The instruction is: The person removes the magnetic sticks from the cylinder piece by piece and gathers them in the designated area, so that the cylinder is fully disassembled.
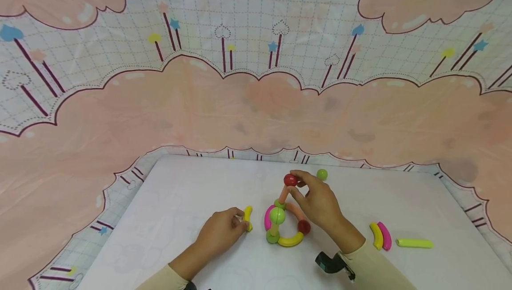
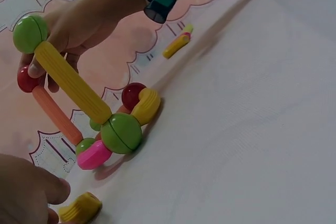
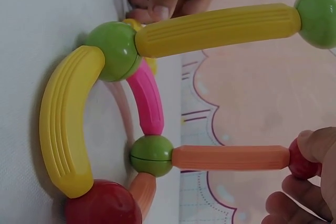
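A ring of curved rods lies on the white table, joined by two green balls and a dark red ball (image 1: pixel 304 227). Its rods are magenta (image 3: pixel 147 98), orange (image 1: pixel 295 211) and yellow (image 1: pixel 290 239). Two straight rods stand up from the green joints: a yellow rod (image 3: pixel 220 29) topped by a green ball (image 1: pixel 277 215), and an orange rod (image 3: pixel 231 158) topped by a red ball (image 1: pixel 290 179). My right hand (image 1: pixel 320 201) pinches that red ball between thumb and fingers. Left of the ring, my left hand (image 1: pixel 220 232) pinches a loose yellow curved rod (image 1: pixel 247 218) at table level.
A loose green ball (image 1: pixel 322 174) sits behind the right hand. Off to the right lie a yellow curved rod (image 1: pixel 376 235), a magenta curved rod (image 1: pixel 385 235) and a lime straight rod (image 1: pixel 414 243). A patterned cloth (image 1: pixel 256 112) hangs behind the table (image 1: pixel 160 192).
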### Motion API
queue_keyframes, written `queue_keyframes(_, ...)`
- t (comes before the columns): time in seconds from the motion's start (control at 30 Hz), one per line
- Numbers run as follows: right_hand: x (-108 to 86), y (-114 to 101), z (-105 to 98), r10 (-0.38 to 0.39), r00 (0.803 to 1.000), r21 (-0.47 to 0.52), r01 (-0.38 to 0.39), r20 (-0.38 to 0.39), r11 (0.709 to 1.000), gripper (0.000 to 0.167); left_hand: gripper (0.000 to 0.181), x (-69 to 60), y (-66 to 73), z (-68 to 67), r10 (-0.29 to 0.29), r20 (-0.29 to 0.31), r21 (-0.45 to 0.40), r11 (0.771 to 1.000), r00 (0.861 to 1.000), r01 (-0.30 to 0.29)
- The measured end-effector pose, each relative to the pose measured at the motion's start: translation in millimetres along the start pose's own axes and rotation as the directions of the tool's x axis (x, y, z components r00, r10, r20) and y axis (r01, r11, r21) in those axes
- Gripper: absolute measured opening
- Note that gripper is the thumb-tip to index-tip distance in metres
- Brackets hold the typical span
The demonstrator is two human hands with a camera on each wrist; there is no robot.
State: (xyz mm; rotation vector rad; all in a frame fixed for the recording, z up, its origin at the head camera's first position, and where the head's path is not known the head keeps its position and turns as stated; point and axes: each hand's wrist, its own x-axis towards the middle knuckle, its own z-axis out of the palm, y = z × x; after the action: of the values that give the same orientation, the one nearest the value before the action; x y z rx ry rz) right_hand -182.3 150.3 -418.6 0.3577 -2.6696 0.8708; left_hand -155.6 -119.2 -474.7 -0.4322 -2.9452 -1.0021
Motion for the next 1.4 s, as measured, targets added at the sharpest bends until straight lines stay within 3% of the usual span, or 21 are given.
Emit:
queue_keyframes(0.23,2.7,-2.1,2.2,-0.02,0.999,-0.026,0.021,0.047,0.999,0.053,0.051,6.0,-6.4,-1.2,0.096,0.027,0.05,0.994,0.995,-0.097)
queue_keyframes(0.47,3.4,-3.9,5.0,0.008,0.997,-0.05,-0.004,0.079,0.999,0.057,0.07,17.1,-16.1,0.9,0.209,0.116,0.039,0.976,0.971,-0.215)
queue_keyframes(0.63,3.2,-4.6,6.2,-0.006,0.997,-0.043,0.009,0.073,0.999,0.058,0.072,23.6,-20.8,2.6,0.209,0.154,0.036,0.976,0.966,-0.217)
queue_keyframes(1.07,3.6,-3.1,7.2,-0.027,0.997,-0.041,0.03,0.068,0.999,0.058,0.062,25.7,-26.9,1.2,0.209,0.139,0.051,0.975,0.968,-0.218)
queue_keyframes(1.23,3.0,-2.9,7.0,-0.012,0.997,-0.029,0.015,0.074,0.999,0.059,0.063,25.0,-35.5,-4.3,0.2,0.139,0.061,0.976,0.97,-0.21)
queue_keyframes(1.4,3.0,-3.3,7.3,-0.012,0.997,-0.024,0.014,0.073,1.0,0.06,0.062,22.8,-48.5,-13.9,0.236,0.122,0.053,0.968,0.964,-0.244)
